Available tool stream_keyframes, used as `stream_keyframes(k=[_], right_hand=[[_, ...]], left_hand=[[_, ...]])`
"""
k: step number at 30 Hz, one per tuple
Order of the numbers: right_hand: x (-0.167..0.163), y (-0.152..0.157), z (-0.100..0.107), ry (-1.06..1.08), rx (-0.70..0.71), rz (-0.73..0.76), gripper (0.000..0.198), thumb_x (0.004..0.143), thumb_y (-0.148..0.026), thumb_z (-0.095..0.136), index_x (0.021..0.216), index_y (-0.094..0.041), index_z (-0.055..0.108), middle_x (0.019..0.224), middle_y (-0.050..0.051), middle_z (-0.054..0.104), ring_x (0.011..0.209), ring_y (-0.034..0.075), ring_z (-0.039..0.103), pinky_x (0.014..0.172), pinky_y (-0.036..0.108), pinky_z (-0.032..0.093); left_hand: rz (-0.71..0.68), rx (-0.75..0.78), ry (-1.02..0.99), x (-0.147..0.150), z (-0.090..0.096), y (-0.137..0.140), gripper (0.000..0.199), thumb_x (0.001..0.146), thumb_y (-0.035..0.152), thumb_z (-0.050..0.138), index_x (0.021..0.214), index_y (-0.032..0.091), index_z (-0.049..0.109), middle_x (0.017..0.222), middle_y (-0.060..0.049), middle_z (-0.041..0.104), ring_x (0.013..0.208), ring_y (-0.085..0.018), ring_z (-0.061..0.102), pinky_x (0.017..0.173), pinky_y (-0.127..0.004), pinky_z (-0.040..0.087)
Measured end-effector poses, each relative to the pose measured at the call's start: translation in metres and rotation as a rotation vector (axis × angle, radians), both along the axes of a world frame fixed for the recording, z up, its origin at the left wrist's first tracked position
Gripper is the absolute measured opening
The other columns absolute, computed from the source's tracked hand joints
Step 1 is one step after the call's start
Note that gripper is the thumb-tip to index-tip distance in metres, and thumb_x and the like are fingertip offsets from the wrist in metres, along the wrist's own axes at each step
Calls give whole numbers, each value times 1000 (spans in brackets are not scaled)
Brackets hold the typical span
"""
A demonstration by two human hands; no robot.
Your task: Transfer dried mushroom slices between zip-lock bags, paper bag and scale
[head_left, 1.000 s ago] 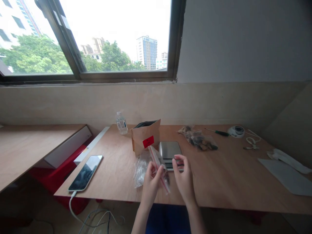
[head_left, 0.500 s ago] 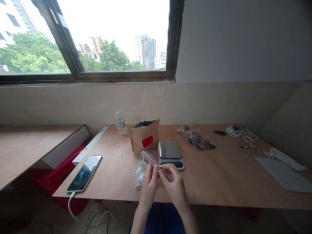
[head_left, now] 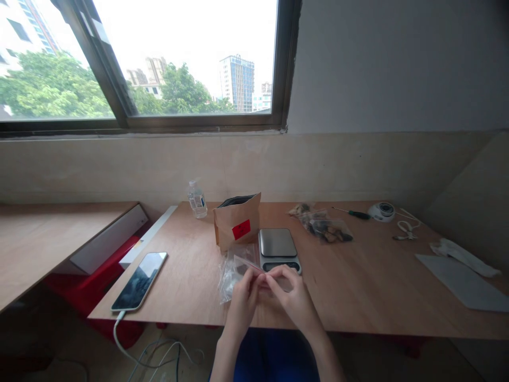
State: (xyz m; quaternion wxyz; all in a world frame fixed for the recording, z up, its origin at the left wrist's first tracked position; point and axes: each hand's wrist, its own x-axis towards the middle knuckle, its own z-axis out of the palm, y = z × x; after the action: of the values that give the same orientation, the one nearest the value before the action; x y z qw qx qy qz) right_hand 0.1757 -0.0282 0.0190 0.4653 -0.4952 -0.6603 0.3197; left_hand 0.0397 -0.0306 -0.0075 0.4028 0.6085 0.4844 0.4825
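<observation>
My left hand (head_left: 244,297) and my right hand (head_left: 289,291) meet over the table's front part, fingertips nearly touching. Both pinch a clear zip bag (head_left: 243,263) by its red-striped top edge; part of the bag is hidden by my fingers. Under and left of it lie more clear plastic bags (head_left: 227,281). Just beyond my right hand is a kitchen scale (head_left: 278,243) with a bare steel plate. A brown paper bag (head_left: 233,229) with a red label stands upright behind the plastic bags, its top open.
On the left are a phone (head_left: 140,281) on a charging cable and a water bottle (head_left: 197,200). Bags of dark dried pieces (head_left: 328,231), a screwdriver (head_left: 357,214), a white dome camera (head_left: 382,211) and a white sheet (head_left: 461,281) lie to the right.
My hands have shifted slightly along the zip bag's edge, with the right wrist swung a little to the right. Both still pinch the bag. The other things stay in place.
</observation>
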Motion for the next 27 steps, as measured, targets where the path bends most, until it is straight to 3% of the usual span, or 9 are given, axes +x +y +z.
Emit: stream_keyframes(k=[5,13,17,23,27], right_hand=[[3,-1,6,8,-36,44,26,85,-39,52,71,-19,63,77,4,64,75,18,59,73,29,47],[7,0,20,6,-150,118,26,84,-40,55,73,-19,66,77,3,69,75,18,64,71,27,48],[15,5,31,32,-215,207,27,82,-42,56,73,-19,66,73,2,70,72,17,65,65,24,49],[23,13,48,-52,-151,275,23,81,-36,55,67,-20,65,66,-1,68,63,15,64,56,22,46],[21,15,47,-20,-129,266,22,82,-34,55,68,-19,65,64,-1,67,60,14,62,56,22,45]], left_hand=[[-79,-32,-76,1,7,-3,21,91,38,41,84,20,50,81,-3,61,73,-16,59,68,-27,47],[-49,-11,-37,3,14,-3,25,91,40,40,74,21,46,69,0,55,64,-14,54,60,-22,45],[-120,-57,-89,2,16,0,25,89,42,43,75,21,49,72,-2,60,67,-16,59,63,-25,49],[-199,-81,-179,3,23,5,26,87,42,48,75,19,54,72,-2,63,66,-16,63,62,-27,52],[-135,-106,-262,9,23,7,27,85,42,51,71,19,53,64,0,59,58,-14,60,55,-24,50]])
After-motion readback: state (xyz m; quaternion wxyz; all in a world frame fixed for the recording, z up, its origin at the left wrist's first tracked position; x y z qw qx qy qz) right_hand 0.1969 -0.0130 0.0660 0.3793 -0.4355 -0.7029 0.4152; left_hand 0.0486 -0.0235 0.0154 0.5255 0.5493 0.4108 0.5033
